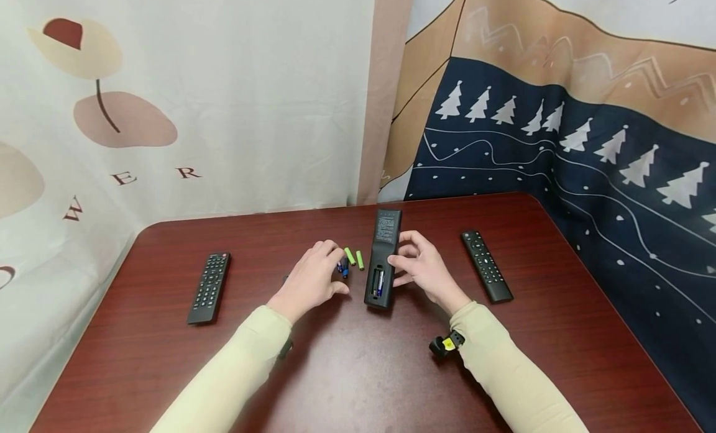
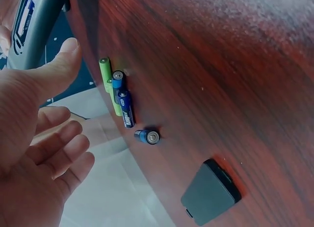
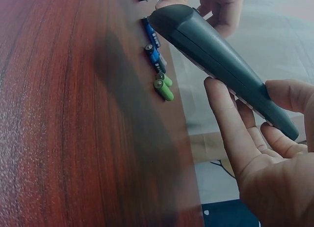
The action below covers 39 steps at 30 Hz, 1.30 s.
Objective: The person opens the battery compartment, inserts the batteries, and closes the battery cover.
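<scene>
My right hand (image 1: 426, 268) grips a black remote control (image 1: 386, 234), holding it off the table with its back toward me. Its battery compartment (image 1: 378, 282) is uncovered, and a blue battery shows inside. My left hand (image 1: 313, 276) hovers beside the loose batteries with fingers loosely bent, and nothing is in its grasp. Two green batteries (image 1: 360, 259) and several blue batteries (image 2: 126, 109) lie close together on the table. A black battery cover (image 2: 211, 195) lies apart from them in the left wrist view; my left hand mostly hides it from the head view.
A second remote control (image 1: 209, 288) lies buttons up at the left of the reddish-brown table (image 1: 358, 371). Another remote control (image 1: 486, 266) lies buttons up at the right. Printed curtains (image 1: 252, 97) hang behind the table's far edge.
</scene>
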Tool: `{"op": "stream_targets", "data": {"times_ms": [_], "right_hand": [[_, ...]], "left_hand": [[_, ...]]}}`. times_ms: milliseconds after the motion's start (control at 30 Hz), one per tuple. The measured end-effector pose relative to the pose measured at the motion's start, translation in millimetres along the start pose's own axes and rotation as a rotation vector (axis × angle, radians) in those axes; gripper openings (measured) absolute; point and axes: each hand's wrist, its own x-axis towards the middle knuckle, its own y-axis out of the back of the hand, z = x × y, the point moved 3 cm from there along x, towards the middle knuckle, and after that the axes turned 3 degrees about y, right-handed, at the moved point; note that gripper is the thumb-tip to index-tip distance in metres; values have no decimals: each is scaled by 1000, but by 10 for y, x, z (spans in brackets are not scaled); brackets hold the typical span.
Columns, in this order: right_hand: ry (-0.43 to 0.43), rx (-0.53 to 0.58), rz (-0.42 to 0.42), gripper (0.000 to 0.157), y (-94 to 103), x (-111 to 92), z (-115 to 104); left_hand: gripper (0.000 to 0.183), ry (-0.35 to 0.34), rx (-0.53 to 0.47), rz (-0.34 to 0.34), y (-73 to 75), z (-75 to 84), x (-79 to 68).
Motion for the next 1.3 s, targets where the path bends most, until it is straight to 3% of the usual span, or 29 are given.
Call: {"op": "stream_targets", "data": {"times_ms": [400,1000,1300], "right_hand": [[-9,-10,8,41,21,-3,-3],[-15,-6,10,41,34,-15,8],[-24,-10,10,41,31,-31,14]], "left_hand": [[48,11,-15,-26,-34,-74,46],[31,28,48,-69,-112,-161,114],[30,60,21,-112,-189,-194,141]]}}
